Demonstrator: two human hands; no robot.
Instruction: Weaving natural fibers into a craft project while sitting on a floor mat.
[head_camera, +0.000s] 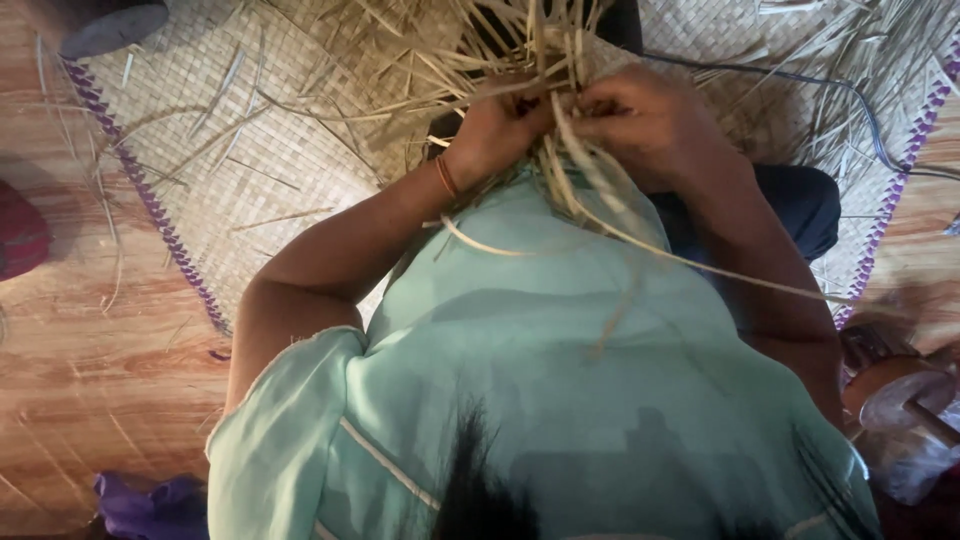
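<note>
The strips (560, 170) between the left hand (500, 125) and the right hand (640, 115) look like dry, pale straw-coloured plant fibre, flat, matt and stiff, with frayed ends. The mat (250, 150) under them is woven from the same dull fibre in a fine chequered plait, its edge bound with a purple braided trim (150, 190). The floor (90, 380) has a brown wood-grain surface with a slight sheen. The garment (560, 400) is a thin, smooth mint-green cloth, softly lustrous. A slim orange bangle (446, 177) circles the left wrist. A crumpled purple cloth (150, 505) looks soft and matt.
</note>
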